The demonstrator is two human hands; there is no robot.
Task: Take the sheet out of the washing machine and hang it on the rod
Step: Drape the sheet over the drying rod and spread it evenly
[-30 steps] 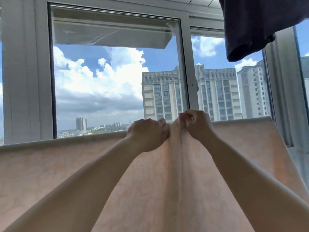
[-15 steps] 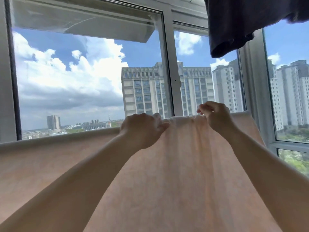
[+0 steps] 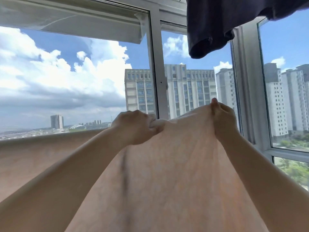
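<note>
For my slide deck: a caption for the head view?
Both hands, left hand and right hand, grip the peach sheet before a sunny window.

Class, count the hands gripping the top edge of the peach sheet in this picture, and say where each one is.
2. The left hand grips a bunched fold of the sheet near the middle; the right hand pinches the edge further right, slightly higher.

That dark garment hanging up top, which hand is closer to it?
Right. The right hand grips the sheet almost directly below the dark garment; the left hand grips it farther left.
</note>
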